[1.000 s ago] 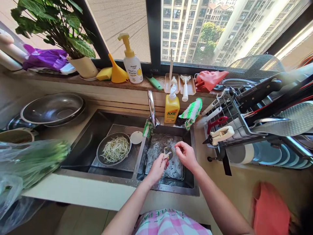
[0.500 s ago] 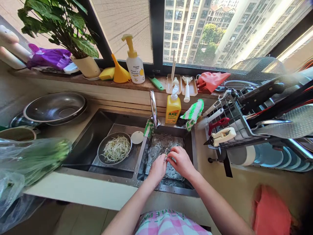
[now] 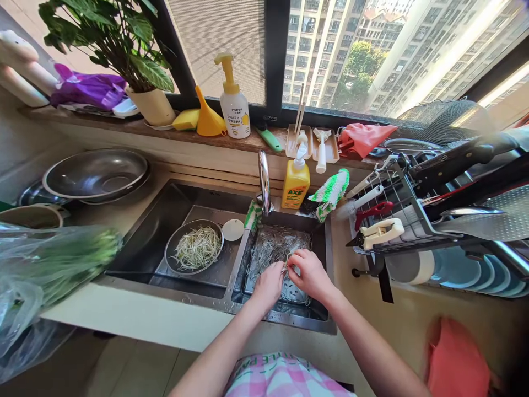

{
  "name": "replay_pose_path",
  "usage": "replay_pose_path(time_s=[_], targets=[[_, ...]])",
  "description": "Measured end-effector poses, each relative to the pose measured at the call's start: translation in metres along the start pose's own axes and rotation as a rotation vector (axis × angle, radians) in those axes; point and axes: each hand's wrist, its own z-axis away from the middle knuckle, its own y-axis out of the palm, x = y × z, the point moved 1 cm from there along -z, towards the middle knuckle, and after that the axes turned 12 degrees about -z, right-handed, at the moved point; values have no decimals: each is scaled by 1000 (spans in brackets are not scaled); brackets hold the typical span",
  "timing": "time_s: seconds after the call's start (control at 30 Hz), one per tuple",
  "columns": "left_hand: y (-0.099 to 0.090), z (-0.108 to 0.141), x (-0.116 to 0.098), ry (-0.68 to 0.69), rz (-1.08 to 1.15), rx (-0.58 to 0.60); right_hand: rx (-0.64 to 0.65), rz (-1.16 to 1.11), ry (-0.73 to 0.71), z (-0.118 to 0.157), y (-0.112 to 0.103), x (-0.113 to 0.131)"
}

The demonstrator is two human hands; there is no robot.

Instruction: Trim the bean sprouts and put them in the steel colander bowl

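My hands are low over the right basin of a double stainless steel sink, close together. My left hand and my right hand both pinch a pale bean sprout between their fingertips. Below them, a loose heap of pale bean sprouts covers the basin floor. A metal bowl of bean sprouts stands in the left basin, out of reach of my fingers.
A chrome faucet rises behind the basins, beside a yellow AXE bottle and a green-and-white brush. A knife-and-utensil rack stands right. A bag of green vegetables lies on the left counter.
My hands have come closer together, with the right hand now on the sprout held by the left. The view has shifted slightly.
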Motion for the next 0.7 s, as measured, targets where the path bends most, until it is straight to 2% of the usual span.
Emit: replay_pose_path(time_s=[0.13,0.23,0.3,0.43,0.53,0.6,0.63,0.67,0.7], targets=[[0,1,-4,-43,-138,40,44,103,8,-2,1,0],[1,1,-5,-65,-106,40,45,105,-3,-4,7,-1],[2,0,-3,-59,-4,24,-17,42,11,-5,10,0],[2,-4,7,-57,256,2,-255,-237,77,-8,10,0],[-1,-5,17,-102,552,42,-324,-389,128,-14,16,-16],[-5,-5,23,-205,850,94,-242,-320,269,-17,27,-37],[-8,-4,25,-271,1020,115,-148,-203,417,-17,35,-49],[-12,-3,28,-330,1190,129,20,-74,560,-15,46,-62],[-16,-2,30,-376,1350,137,95,-32,617,-11,56,-72]])
